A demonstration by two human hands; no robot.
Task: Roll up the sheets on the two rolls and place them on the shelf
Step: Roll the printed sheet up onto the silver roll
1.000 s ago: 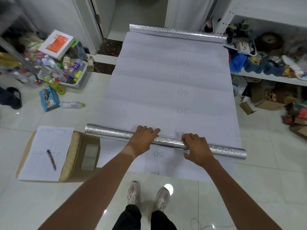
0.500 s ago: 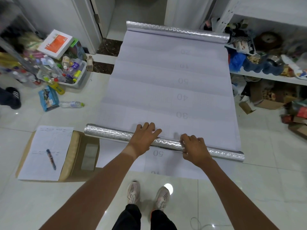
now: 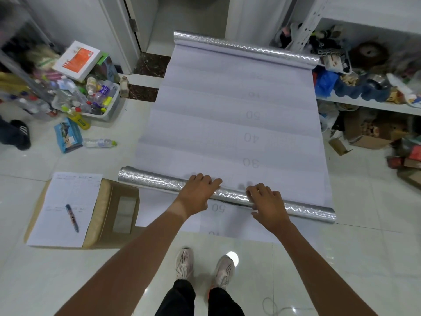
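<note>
Since the earlier frames the near roll [image 3: 157, 183] has travelled further up the sheet [image 3: 237, 124]: the "20" that was showing just past it is now covered, and "30" is the closest number ahead of it. Far roll [image 3: 246, 49] looks like it's in the same spot, up by the doorway at the other end of the sheet, its right end next to the shelf [image 3: 369, 103].

Both hands are on the near roll, roughly mid-length and a little apart from each other. Left hand [image 3: 197, 193] lies over the top with the fingers fairly straight, pressing down on the foil. Right hand [image 3: 267, 205] does the same, fingers draped flat over the roll, not wrapped round it. So flat palms, no real grip.

A second sheet lies under the near roll, with a "50" visible between the two wrists.

Other stuff on the floor: a flattened cardboard box [image 3: 114, 213] on the left, touching the near roll's left end, with a paper form [image 3: 66, 208] and a pen [image 3: 72, 217] on top. Further back there's a bin of bottles [image 3: 95, 99] and a loose bottle [image 3: 99, 143] lying on its side.
</note>
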